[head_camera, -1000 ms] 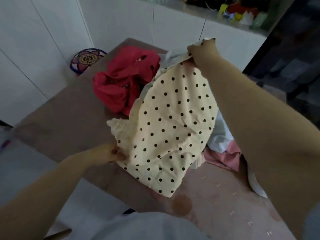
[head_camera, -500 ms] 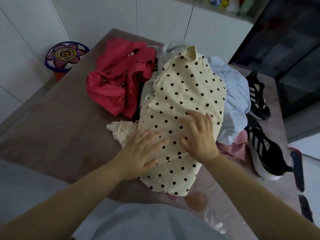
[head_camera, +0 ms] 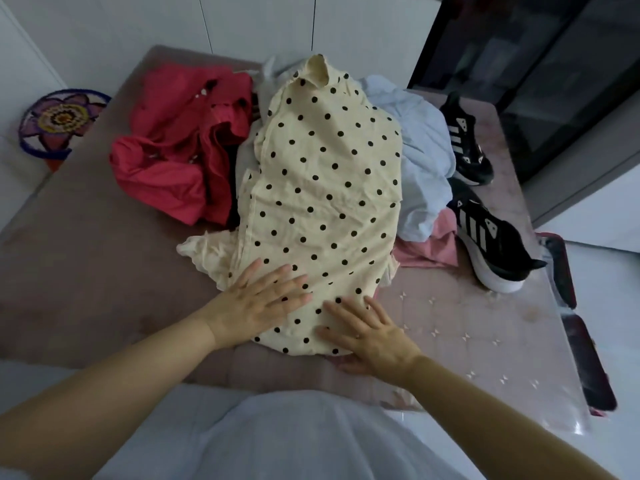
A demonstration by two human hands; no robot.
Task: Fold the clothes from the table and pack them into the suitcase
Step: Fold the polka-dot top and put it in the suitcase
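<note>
A cream garment with black polka dots (head_camera: pixel 322 202) lies spread lengthwise over the pile on the table (head_camera: pixel 86 271), collar at the far end. My left hand (head_camera: pixel 258 306) lies flat on its near left part, fingers straight. My right hand (head_camera: pixel 367 337) presses flat on its near hem, fingers spread. A crumpled red garment (head_camera: pixel 176 147) lies to the left, a pale blue one (head_camera: pixel 422 157) to the right, and a pink piece (head_camera: pixel 433 247) shows under the blue one. At the table's right edge stands a dark red suitcase (head_camera: pixel 585 362), mostly hidden.
Two black sneakers with white stripes (head_camera: pixel 485 244) (head_camera: pixel 465 143) sit on the table's right side. A round flower-patterned object (head_camera: pixel 59 123) stands on the floor at the far left. White cabinets line the back wall; a dark glass unit (head_camera: pixel 540 64) stands at the right.
A second ago my right hand held the dotted garment up by its collar and my left pinched its edge. It now lies flat, and both hands have slid toward its near hem.
</note>
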